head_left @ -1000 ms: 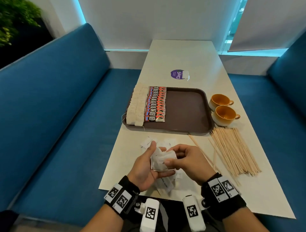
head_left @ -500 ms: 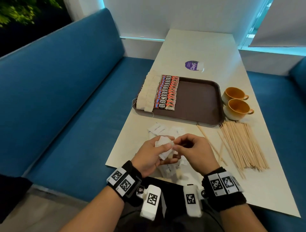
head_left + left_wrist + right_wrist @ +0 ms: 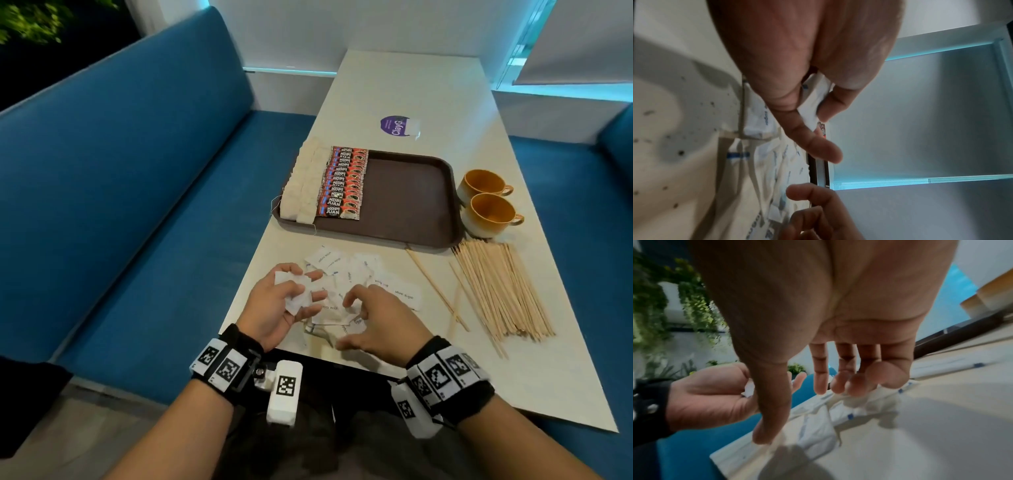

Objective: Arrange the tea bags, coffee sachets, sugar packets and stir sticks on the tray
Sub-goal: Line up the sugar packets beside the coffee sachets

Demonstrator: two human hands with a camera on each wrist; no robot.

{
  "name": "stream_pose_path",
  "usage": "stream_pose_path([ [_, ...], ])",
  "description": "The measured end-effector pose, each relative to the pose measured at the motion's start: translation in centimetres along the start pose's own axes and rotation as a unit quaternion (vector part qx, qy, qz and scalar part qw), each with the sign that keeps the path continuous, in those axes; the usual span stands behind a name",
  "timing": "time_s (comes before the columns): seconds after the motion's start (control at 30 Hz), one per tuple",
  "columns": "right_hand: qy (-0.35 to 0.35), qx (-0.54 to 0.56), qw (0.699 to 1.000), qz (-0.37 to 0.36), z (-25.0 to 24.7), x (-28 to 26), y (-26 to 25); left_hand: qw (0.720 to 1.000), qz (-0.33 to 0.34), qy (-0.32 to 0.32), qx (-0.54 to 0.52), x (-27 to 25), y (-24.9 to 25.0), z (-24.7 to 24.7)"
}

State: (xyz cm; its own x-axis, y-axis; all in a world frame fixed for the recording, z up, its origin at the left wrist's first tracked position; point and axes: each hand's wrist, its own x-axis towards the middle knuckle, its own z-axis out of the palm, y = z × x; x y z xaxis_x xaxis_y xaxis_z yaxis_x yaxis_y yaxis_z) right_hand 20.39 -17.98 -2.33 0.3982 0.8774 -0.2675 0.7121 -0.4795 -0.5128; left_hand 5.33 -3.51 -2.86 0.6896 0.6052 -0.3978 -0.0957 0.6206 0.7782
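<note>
A brown tray (image 3: pixel 411 195) holds a column of pale tea bags (image 3: pixel 303 185) at its left edge and a column of red coffee sachets (image 3: pixel 344 183) beside them. White sugar packets (image 3: pixel 356 277) lie scattered on the table in front of the tray. My left hand (image 3: pixel 291 301) grips a small stack of sugar packets (image 3: pixel 813 104) between thumb and fingers. My right hand (image 3: pixel 363 315) hovers over the loose packets, fingers spread and slightly curled, holding nothing (image 3: pixel 830 402). Wooden stir sticks (image 3: pixel 500 291) lie in a fan at the right.
Two orange cups (image 3: pixel 486 202) stand right of the tray. A purple round sticker (image 3: pixel 397 126) sits on the white table (image 3: pixel 411 85) beyond it. Blue benches (image 3: pixel 120 205) flank the table on both sides. The tray's right half is bare.
My right hand has left the packets in my left hand and dropped over the loose pile on the table. The left hand keeps its stack. The view has tilted a little.
</note>
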Motion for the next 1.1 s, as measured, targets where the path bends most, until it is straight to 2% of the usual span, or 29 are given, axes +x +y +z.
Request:
stream_pose_path([
  [0.07, -0.007, -0.033, 0.999, -0.006, 0.5, 0.3, -0.2, 1.0, -0.001, 0.008, 0.006, -0.1, 0.1, -0.7],
  [0.23, 0.022, -0.009, 1.0, 0.019, 0.0, 0.5, 0.3, 1.0, -0.003, 0.011, 0.025, -0.4, -0.2, -1.8],
  [0.43, 0.07, 0.007, 0.996, 0.051, -0.4, -0.4, 0.9, 0.999, -0.026, -0.028, -0.037, -0.5, -0.8, -1.2],
  [0.53, 0.073, 0.004, 0.995, 0.062, -0.1, -0.6, 0.8, 0.995, -0.056, -0.036, -0.068, -0.4, -1.5, -0.6],
  [0.63, 0.074, 0.059, 0.992, 0.086, -0.2, -0.6, 0.9, 0.993, -0.076, -0.036, -0.089, -0.2, -2.0, -0.6],
  [0.77, 0.084, 0.122, 0.984, 0.103, -1.0, -0.7, 1.7, 0.995, -0.026, -0.061, -0.07, 0.2, -1.3, -1.2],
  [0.87, 0.077, 0.136, 0.982, 0.104, -1.6, -0.8, 2.5, 0.994, 0.02, -0.023, -0.1, 0.5, 0.3, -2.1],
  [0.97, 0.067, 0.133, 0.982, 0.112, -2.4, -1.2, 3.4, 0.995, 0.023, 0.007, -0.099, 0.8, 0.5, -3.1],
  [1.1, 0.101, 0.159, 0.976, 0.111, -4.1, -1.3, 3.7, 0.997, 0.011, 0.016, -0.078, 1.1, -0.4, -3.6],
])
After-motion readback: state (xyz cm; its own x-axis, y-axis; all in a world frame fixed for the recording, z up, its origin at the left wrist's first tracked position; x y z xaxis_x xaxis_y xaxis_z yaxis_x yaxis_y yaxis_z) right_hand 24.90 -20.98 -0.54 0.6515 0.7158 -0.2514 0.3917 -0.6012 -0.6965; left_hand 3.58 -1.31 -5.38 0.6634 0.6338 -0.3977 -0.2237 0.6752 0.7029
